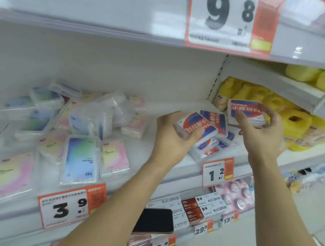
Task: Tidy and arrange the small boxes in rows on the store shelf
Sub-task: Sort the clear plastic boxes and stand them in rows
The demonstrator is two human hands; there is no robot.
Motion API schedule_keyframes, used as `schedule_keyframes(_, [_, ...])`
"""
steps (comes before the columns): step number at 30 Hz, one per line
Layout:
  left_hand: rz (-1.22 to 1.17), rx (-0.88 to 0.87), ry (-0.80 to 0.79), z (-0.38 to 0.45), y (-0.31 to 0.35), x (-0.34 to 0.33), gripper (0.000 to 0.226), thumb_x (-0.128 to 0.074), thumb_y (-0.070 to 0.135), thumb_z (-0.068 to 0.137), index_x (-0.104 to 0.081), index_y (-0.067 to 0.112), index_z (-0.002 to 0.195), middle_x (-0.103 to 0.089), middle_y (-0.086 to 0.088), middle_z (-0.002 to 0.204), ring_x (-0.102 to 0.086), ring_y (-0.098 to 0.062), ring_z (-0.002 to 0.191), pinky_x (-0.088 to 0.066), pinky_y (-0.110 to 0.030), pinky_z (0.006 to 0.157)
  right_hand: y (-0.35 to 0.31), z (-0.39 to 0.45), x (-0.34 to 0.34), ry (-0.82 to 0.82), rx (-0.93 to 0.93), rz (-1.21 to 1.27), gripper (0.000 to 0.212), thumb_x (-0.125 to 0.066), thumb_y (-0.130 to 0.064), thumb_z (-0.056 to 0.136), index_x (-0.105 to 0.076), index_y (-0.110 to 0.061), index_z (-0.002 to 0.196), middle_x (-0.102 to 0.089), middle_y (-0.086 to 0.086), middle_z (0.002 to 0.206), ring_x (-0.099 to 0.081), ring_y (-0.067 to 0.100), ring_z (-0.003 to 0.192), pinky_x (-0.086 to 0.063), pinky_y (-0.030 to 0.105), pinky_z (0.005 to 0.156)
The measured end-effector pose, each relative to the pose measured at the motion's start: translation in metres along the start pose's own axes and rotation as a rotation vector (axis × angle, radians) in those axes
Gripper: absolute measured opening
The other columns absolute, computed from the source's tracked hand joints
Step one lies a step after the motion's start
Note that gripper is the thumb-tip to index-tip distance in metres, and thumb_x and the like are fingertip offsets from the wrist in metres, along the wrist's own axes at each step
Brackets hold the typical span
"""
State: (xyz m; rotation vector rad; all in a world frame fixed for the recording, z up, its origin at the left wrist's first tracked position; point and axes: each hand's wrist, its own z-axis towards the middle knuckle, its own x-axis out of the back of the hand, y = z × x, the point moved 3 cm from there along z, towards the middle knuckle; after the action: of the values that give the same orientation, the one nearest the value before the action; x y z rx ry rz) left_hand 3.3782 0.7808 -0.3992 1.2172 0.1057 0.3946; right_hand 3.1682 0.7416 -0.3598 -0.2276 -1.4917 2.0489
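Several small red, blue and white boxes lie in a loose heap (213,144) on the white store shelf (171,171), right of centre. My left hand (170,135) grips one small box (194,126) from the left, its printed face up, thumb across its front edge. My right hand (262,134) holds a second small box (245,111) tilted up above the heap, fingers round its right side. A third box (217,122) leans between the two held ones.
Pastel flat packs (79,159) and clear bagged packs (101,114) lie jumbled on the shelf's left half. Yellow packages (293,116) fill the right bay. Price tags 3.9 (68,208) and 1.2 (217,172) hang on the shelf edge. A black phone (153,221) rests on the lower shelf.
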Motion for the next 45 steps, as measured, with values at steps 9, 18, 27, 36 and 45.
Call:
schedule_keyframes(9, [0.485,-0.003,-0.406,-0.004,-0.008,-0.001,0.093,-0.061,0.067,0.076,-0.020,0.027,0.149,-0.028,-0.002,0.142,-0.028,-0.021,0.134,-0.034,-0.035,0.111,-0.007,0.008,-0.049,-0.340,0.192,-0.362,0.047,-0.073,-0.031,0.084,-0.064,-0.015,0.127,-0.069,0.002,0.121,-0.064,0.020,0.112,-0.046,0.026,0.088])
schedule_keyframes(18, [0.403,0.043,-0.432,-0.003,-0.010,0.007,0.092,-0.070,0.043,0.082,-0.013,0.026,0.152,-0.033,0.001,0.128,-0.048,-0.016,0.123,-0.034,-0.013,0.088,-0.023,-0.004,-0.071,-0.591,0.216,-0.604,0.047,-0.040,-0.072,0.081,-0.070,-0.039,0.098,-0.068,-0.007,0.112,-0.059,0.030,0.117,-0.040,0.062,0.101])
schedule_keyframes(27, [0.240,0.033,-0.256,0.007,0.002,-0.003,0.090,-0.079,0.036,0.071,-0.029,0.024,0.145,-0.060,0.005,0.122,-0.061,-0.010,0.106,-0.045,-0.012,0.077,-0.056,-0.032,-0.045,-0.853,0.339,-0.618,0.075,-0.088,-0.056,0.058,-0.062,-0.036,0.125,-0.062,-0.014,0.117,-0.062,0.005,0.101,-0.049,0.017,0.085])
schedule_keyframes(36, [0.553,-0.025,-0.173,0.074,-0.001,-0.001,0.042,-0.053,0.026,0.093,-0.053,0.016,0.133,-0.047,-0.011,0.135,-0.048,-0.025,0.126,-0.037,-0.028,0.104,0.003,0.023,-0.024,-0.447,0.231,-0.468,0.080,-0.052,-0.081,0.069,-0.055,-0.034,0.134,-0.065,-0.006,0.130,-0.059,0.023,0.122,-0.048,0.047,0.101])
schedule_keyframes(45, [0.845,0.191,-0.570,0.131,-0.053,-0.046,0.058,-0.026,0.061,0.087,-0.052,0.039,0.132,-0.039,0.000,0.152,-0.026,-0.025,0.141,-0.013,-0.043,0.117,0.021,0.015,-0.019,-0.633,0.244,-0.494,0.074,-0.078,-0.052,0.076,-0.043,-0.046,0.140,-0.030,-0.001,0.157,-0.012,0.020,0.150,-0.020,0.043,0.116])
